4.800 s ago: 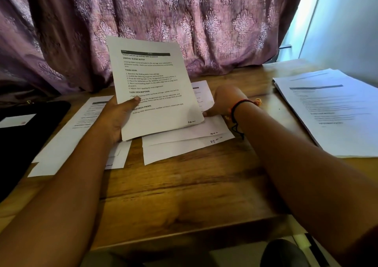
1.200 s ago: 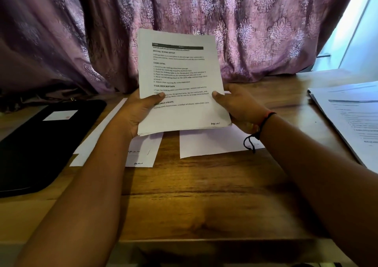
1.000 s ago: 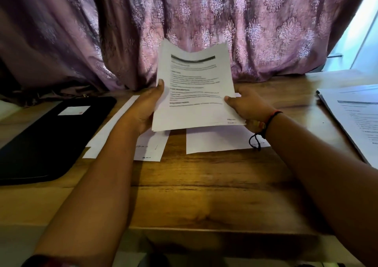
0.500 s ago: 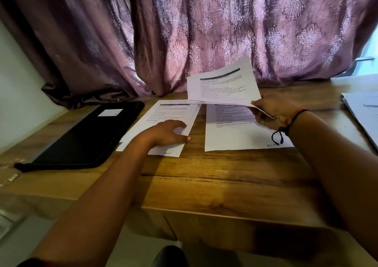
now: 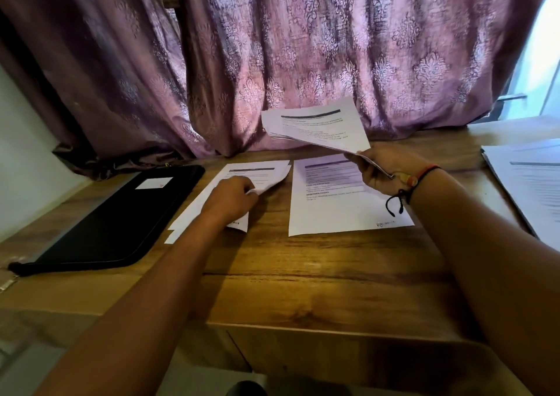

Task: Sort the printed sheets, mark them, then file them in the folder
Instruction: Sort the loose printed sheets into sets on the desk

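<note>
Ideally, the left hand (image 5: 233, 201), fingers curled pinching the lifted edge of the pile (image 5: 251, 172) at 11 o'clock, slides under every sheet squarely while the right hand (image 5: 381, 171) pinches its stack of printed sheets (image 5: 318, 125) level at 1 o'clock, the black folder (image 5: 115, 219) lying at 9.

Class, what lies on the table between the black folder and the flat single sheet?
A pile of sheets, held by the left hand, in the head view.
</note>
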